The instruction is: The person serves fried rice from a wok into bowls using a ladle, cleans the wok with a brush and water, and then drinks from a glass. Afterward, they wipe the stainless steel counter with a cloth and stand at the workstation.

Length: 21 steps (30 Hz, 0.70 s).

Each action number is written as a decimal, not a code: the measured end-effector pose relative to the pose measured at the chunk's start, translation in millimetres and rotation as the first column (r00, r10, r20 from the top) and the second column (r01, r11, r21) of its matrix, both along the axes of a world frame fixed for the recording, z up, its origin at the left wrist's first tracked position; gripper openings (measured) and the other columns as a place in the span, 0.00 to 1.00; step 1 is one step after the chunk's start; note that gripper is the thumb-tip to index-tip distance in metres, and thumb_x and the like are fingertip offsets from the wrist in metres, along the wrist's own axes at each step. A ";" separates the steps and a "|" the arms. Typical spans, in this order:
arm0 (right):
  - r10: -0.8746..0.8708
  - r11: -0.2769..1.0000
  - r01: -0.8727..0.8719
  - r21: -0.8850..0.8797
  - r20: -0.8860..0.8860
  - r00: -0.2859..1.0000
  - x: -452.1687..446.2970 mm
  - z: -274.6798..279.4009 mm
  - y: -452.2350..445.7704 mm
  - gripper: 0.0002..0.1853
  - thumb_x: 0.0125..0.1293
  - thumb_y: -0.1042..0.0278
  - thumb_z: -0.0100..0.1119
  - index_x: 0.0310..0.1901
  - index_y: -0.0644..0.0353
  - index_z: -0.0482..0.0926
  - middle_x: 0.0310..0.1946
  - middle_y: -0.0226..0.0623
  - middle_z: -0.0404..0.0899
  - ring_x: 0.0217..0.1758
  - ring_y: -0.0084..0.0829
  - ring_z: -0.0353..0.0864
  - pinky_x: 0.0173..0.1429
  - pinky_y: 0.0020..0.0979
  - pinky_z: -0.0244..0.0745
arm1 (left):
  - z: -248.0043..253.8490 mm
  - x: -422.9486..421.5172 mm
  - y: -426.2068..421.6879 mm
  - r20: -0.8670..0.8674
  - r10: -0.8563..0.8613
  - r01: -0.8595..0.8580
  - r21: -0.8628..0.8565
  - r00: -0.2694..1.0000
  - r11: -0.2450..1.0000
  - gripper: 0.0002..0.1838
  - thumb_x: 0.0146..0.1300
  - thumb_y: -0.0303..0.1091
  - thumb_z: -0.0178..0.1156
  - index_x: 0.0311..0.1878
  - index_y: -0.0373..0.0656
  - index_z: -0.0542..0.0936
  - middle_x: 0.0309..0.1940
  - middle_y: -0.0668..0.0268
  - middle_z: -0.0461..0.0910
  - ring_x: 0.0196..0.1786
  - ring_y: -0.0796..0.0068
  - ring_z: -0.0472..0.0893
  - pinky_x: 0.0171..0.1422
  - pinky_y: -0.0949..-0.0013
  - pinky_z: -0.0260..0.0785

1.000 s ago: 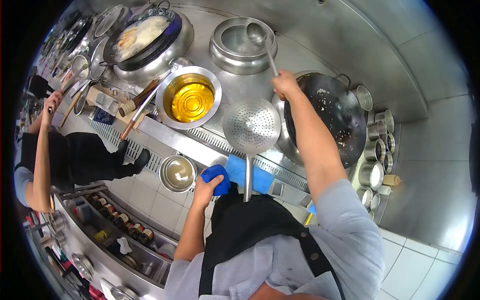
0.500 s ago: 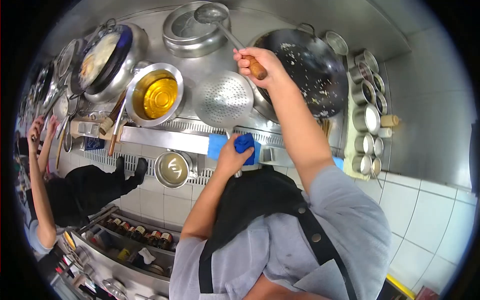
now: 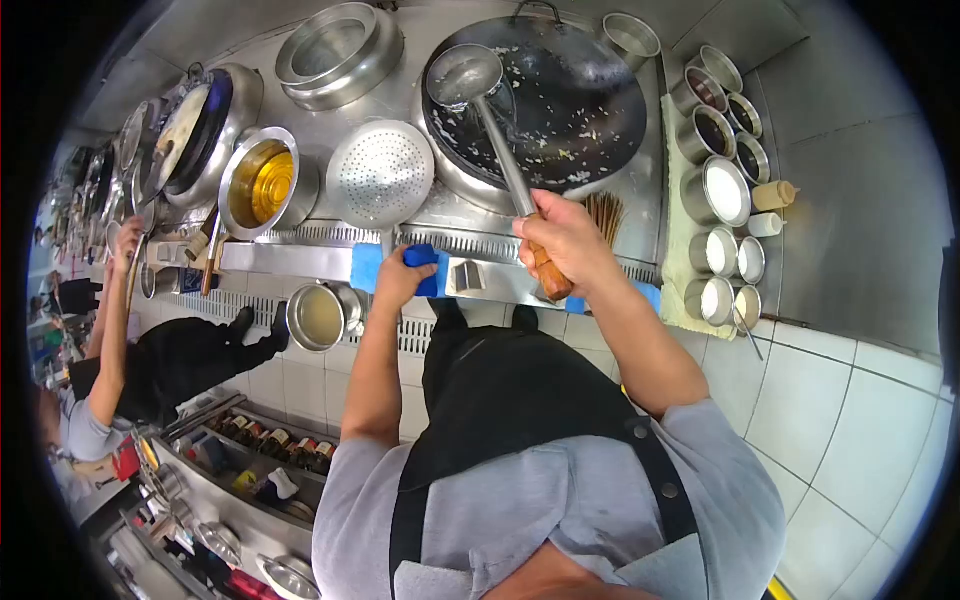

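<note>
Over the wok (image 3: 590, 115), a ladle (image 3: 505, 155) held by its wood

At the upper centre of the frame, the ladle's bowl (image 3: 464, 75) hangs above the wok; the right hand (image 3: 572, 245) is wrapped around its wooden grip (image 3: 546, 268) near the centre. The metal looks rigid and probably weighs toward the bowl, so the wood suits a full grasp. Left of centre, the left hand (image 3: 399, 282) is closed around a dark blue cloth (image 3: 424, 262), likely soft and easily bunched. Whether it also touches the handle of the skimmer (image 3: 380, 175) I cannot tell.

deep-blue cloth (image 3: 427, 268), brown ladle handle (image 3: 551, 275), black wok (image 3: 595, 130), silver dot-patterned strainer (image 3: 381, 174), amber oil (image 3: 273, 187), black apron (image 3: 520, 395)
</note>
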State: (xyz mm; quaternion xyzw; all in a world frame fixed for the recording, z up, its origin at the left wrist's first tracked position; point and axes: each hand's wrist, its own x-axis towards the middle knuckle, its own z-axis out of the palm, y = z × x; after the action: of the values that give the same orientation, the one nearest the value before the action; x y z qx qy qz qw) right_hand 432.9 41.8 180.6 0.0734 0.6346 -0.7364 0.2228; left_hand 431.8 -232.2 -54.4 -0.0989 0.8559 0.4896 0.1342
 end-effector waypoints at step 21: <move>0.310 0.669 0.055 0.741 -0.345 0.886 110.4 -61.1 169.3 0.38 0.65 0.74 0.65 0.77 0.62 0.65 0.59 0.52 0.82 0.57 0.45 0.84 0.63 0.35 0.78 | -13.9 113.0 109.6 -0.697 0.164 -0.391 -0.179 0.698 0.903 0.27 0.66 0.29 0.70 0.66 0.34 0.74 0.60 0.48 0.80 0.65 0.50 0.79 0.72 0.56 0.69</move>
State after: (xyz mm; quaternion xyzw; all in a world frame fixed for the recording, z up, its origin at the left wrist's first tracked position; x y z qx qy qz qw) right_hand 543.3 211.2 119.5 -0.0591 0.9123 -0.3979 0.0764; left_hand 544.8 -122.6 -68.2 -0.0671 0.8873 0.3647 -0.2742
